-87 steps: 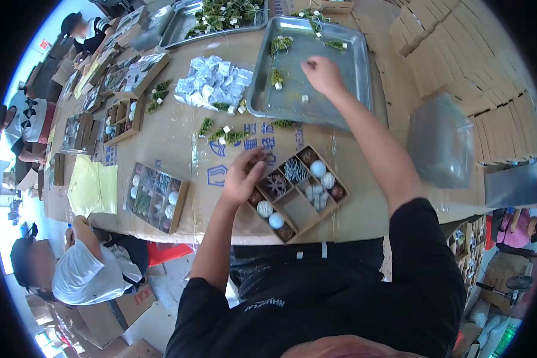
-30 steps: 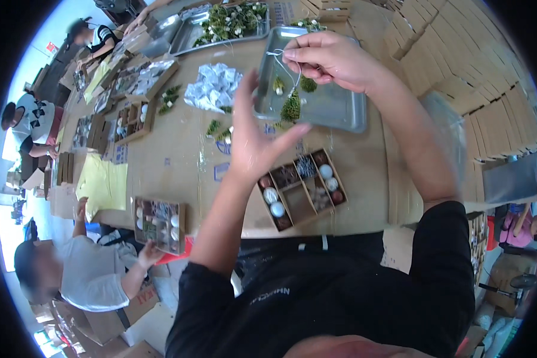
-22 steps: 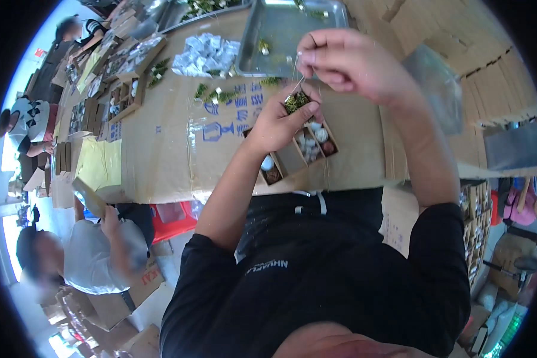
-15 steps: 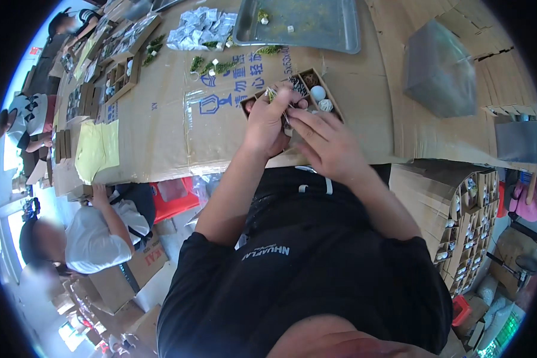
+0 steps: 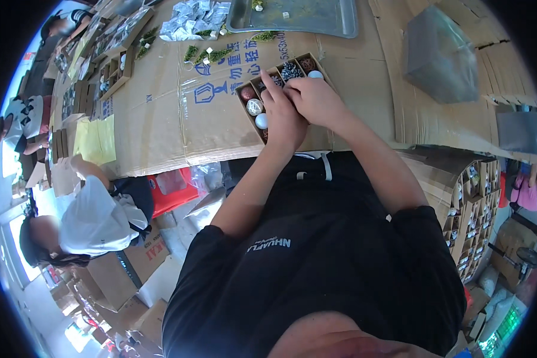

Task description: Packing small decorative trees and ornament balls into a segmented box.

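Note:
A divided cardboard box point(image 5: 324, 72) lies tilted on the table before me. In its compartments are a reddish glittery ball point(image 5: 247, 93), a white wound ball point(image 5: 254, 107), a smooth pale ball point(image 5: 261, 121), a dark white-tipped pinecone point(image 5: 290, 71) and a brown woven ball point(image 5: 307, 64). My left hand point(image 5: 283, 119) lies over the box's middle, open, its index finger stretched toward the far side. Just right of it, touching it, my right hand point(image 5: 316, 101) is closed, fingers curled down. Whatever its fingertips hold is hidden. Both hands cover the near compartments.
Green sprigs with white cubes point(image 5: 209, 56), crumpled silvery paper point(image 5: 194, 21) and a metal tray point(image 5: 352, 24) lie beyond the box. A translucent bin point(image 5: 440, 56) stands right. Filled divided boxes point(image 5: 116, 74) and a seated co-worker point(image 5: 95, 215) are at left.
My hands have come down onto the box and closer together; the left index finger now points away. More balls show at the box's left. The co-worker at left has shifted an arm.

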Available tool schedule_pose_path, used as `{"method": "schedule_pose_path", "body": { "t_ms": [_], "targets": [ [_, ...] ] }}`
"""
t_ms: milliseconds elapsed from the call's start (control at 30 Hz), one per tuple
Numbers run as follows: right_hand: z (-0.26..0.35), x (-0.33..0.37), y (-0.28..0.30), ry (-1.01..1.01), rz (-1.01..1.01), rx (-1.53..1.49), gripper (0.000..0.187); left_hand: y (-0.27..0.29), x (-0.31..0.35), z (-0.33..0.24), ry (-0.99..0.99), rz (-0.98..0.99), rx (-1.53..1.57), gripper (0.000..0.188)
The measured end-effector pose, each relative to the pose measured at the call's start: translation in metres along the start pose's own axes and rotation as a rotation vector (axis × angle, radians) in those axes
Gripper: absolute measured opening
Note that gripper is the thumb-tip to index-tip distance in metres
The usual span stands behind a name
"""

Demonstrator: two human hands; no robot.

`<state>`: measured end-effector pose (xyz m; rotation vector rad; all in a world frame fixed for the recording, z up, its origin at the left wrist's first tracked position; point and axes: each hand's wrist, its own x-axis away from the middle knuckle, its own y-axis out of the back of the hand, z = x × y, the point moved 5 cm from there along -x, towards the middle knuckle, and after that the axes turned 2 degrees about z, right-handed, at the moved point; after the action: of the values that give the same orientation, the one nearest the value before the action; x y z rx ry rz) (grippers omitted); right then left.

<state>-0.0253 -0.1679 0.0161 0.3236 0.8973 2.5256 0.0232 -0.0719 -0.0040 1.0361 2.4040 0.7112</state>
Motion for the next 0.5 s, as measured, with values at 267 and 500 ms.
{"method": "schedule_pose_path", "body": {
  "t_ms": [267, 500],
  "targets": [
    [-0.02, -0.044, -0.016, 0.48, 0.341, 0.218, 0.019, 0.014, 0.043, -0.006, -0.397, 0.101, -0.293, 0.092],
    [-0.014, -0.053, -0.04, 0.669, 0.455, 0.206, 0.016, -0.003, 0.059, 0.022, -0.413, 0.206, -0.523, 0.067]
  ]
}}
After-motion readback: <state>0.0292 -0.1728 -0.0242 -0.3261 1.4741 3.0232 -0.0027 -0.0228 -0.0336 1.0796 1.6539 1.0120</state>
